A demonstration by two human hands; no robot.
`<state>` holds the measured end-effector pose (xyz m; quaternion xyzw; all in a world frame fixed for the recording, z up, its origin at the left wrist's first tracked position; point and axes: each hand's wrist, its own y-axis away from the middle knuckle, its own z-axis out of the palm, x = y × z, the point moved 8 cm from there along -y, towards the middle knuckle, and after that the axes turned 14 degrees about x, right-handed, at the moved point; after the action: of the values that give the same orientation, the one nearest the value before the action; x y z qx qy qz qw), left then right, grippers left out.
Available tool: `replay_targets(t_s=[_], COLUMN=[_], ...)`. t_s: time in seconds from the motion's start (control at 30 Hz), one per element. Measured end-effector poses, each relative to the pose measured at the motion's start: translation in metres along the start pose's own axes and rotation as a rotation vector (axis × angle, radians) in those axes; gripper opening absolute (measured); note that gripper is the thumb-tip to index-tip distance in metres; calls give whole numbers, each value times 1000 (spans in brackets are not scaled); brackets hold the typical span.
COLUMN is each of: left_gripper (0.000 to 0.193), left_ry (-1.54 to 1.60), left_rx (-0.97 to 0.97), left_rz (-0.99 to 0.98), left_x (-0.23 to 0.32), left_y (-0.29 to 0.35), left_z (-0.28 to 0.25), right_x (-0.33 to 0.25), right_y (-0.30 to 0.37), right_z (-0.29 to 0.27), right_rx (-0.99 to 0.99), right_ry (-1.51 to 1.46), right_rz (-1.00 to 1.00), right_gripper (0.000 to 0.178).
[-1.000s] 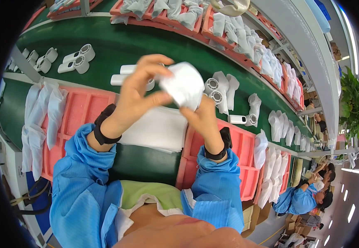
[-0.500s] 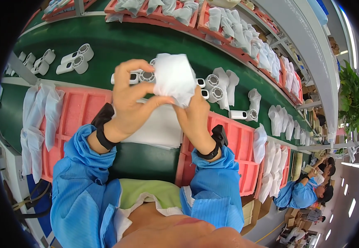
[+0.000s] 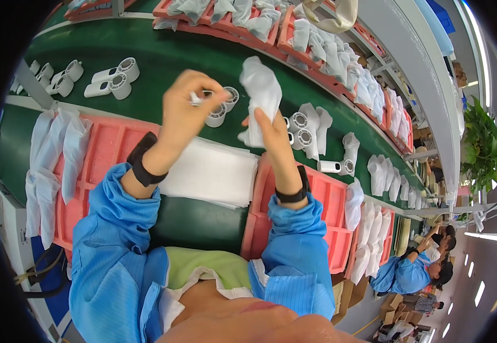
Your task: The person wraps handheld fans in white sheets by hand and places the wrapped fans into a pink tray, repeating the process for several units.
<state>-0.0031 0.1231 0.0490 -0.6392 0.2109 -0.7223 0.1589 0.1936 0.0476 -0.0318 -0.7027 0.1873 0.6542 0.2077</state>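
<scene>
My right hand (image 3: 275, 134) grips a white device in a translucent white bag (image 3: 261, 88), held upright above the green belt, the thumb across its lower part. To the left, my left hand (image 3: 190, 108) is raised with thumb and forefinger pinched together, apart from the bag. A small white bit shows among its fingers; what it is I cannot make out. Behind that hand lie bare white devices (image 3: 216, 116) with round ribbed ends, partly hidden. Below both hands rests a stack of white sheets (image 3: 211, 174).
Pink divided trays (image 3: 114, 150) flank the stack, with bagged devices (image 3: 47, 157) at the left one. More bare devices (image 3: 112, 79) and bagged ones (image 3: 317, 123) lie on the green belt (image 3: 168, 54). Filled pink trays (image 3: 225, 27) line the far side. Co-workers (image 3: 405, 271) sit at right.
My hands have parted: the left has let go of the bagged device and moved aside. The right has turned the device upright. The sheet stack is now more exposed.
</scene>
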Motion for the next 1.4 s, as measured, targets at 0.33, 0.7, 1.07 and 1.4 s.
replay_targets(t_s=[0.33,0.7,1.07,1.4], left_gripper=[27,26,17,11], left_ry=[-389,-439,-338,240], left_rx=[-750,-762,-767,-751], left_rz=[330,336,91,-539], left_x=[-48,-58,-80,-37], left_y=[137,140,124,61], left_z=[93,86,78,55], right_x=[12,52,-111,-135], right_y=[-78,-23,-9,41], right_z=[-16,-379,-254,-61], right_rx=[116,181,404,31], right_ry=[1221,1834,1046,450], right_rz=[-631,153,-135,-380], right_gripper=[31,43,56,58])
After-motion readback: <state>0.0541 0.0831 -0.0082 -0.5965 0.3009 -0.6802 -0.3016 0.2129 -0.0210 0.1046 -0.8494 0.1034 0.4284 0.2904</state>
